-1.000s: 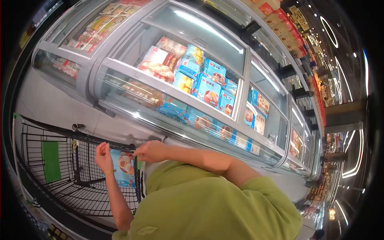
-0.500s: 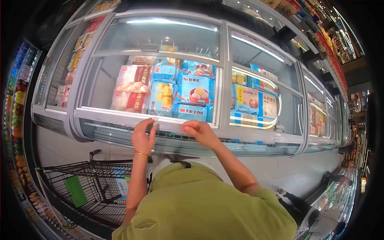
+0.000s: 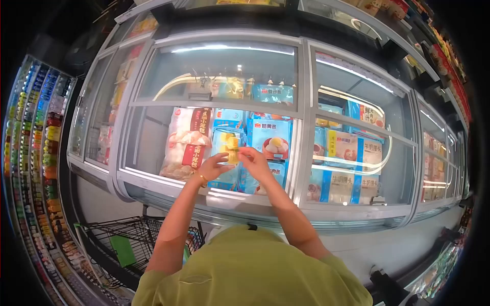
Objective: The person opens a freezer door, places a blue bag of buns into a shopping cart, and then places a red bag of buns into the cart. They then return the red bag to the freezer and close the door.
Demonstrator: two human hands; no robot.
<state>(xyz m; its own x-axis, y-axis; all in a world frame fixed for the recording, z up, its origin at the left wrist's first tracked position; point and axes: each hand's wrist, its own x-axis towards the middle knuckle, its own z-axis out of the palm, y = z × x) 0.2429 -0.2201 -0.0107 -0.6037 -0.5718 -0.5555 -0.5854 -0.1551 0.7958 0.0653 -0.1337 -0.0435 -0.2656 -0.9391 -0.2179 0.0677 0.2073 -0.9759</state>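
Both my hands are over the glass-topped freezer [image 3: 133,176], above its blue and white food bags. My left hand [image 3: 214,167] has its fingers apart and curved, near a blue bag with yellow pieces pictured on it [image 3: 223,178]. My right hand [image 3: 252,162] is just beside it, thumb and forefinger close together; whether anything is between them is too small to tell. Right of my hands is a blue bag with a red bowl of buns [image 3: 271,133]. To the left rests a white bag with a red band [image 3: 186,145].
A black wire shopping cart [image 3: 140,229] with a green panel stands at the lower left. Shelves of colourful goods [image 3: 38,143] line the far left. More freezer sections [image 3: 357,208] continue to the right. A person's dark shoe and leg [image 3: 385,288] show at the lower right.
Both hands have moved from the freezer's front edge forward over the bags, and closer together. The view has shifted, so the freezer sits lower and further right in the frame.
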